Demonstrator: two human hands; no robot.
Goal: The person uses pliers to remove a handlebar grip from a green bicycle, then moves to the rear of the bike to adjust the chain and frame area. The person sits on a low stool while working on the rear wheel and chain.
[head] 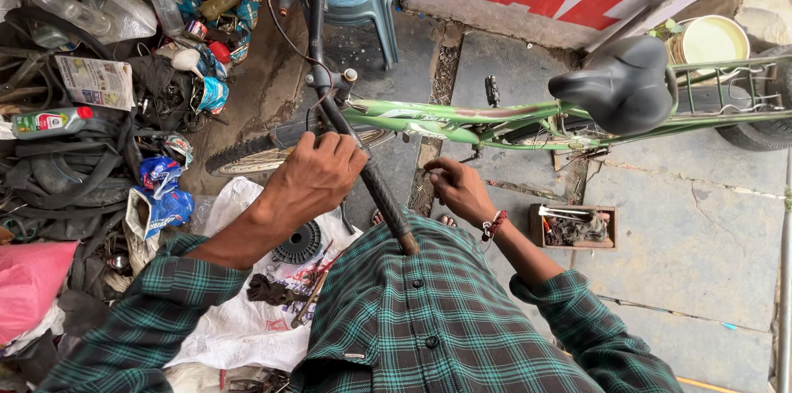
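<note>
Nearest us, our left hand (318,174) is closed around the black handlebar (363,164) of the green bicycle (462,122) standing on the floor. Our right hand (458,188), fingers curled and apparently empty, hovers beside the frame. We judge we are steadying the steering; next calls for firm hold.

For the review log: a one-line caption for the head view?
Left hand grips the black handlebar of a green bicycle; right hand hovers by the frame.

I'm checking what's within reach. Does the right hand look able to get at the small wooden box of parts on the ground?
Probably yes. The right hand hangs free below the green bicycle frame, and the wooden box lies on the paving just beside it, with nothing visible between them.
</note>
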